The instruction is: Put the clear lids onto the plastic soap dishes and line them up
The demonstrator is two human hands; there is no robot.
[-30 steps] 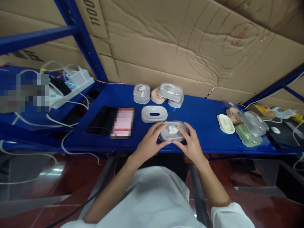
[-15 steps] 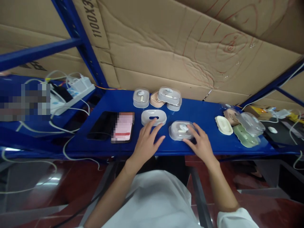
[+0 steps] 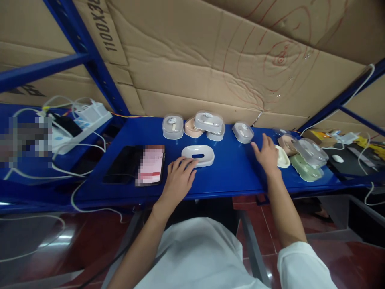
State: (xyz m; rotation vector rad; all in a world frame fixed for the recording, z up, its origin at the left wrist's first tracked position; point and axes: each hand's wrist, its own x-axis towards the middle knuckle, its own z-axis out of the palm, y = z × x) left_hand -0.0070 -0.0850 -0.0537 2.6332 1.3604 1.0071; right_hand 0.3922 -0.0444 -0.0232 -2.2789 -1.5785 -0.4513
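Note:
My left hand point(image 3: 178, 180) lies on the blue shelf point(image 3: 231, 172), fingertips touching the near edge of a white soap dish base point(image 3: 197, 155). My right hand point(image 3: 267, 154) is spread open over the shelf, holding nothing, just right of a clear lidded box point(image 3: 243, 132) that stands by the cardboard wall. A cream dish point(image 3: 282, 156) lies right beside that hand. Further back is a cluster of lidded boxes point(image 3: 208, 122) and one single box point(image 3: 173, 126).
A phone point(image 3: 150, 164) and a black device point(image 3: 122, 163) lie left of the white dish. At right lie a green dish point(image 3: 305, 167) and a clear lid point(image 3: 311, 151). A power strip point(image 3: 87, 119) with cables sits at far left. Blue uprights frame the shelf.
My right hand carried the clear lidded box from the shelf's front to the back by the wall and let it go. My left hand moved onto the white dish's edge.

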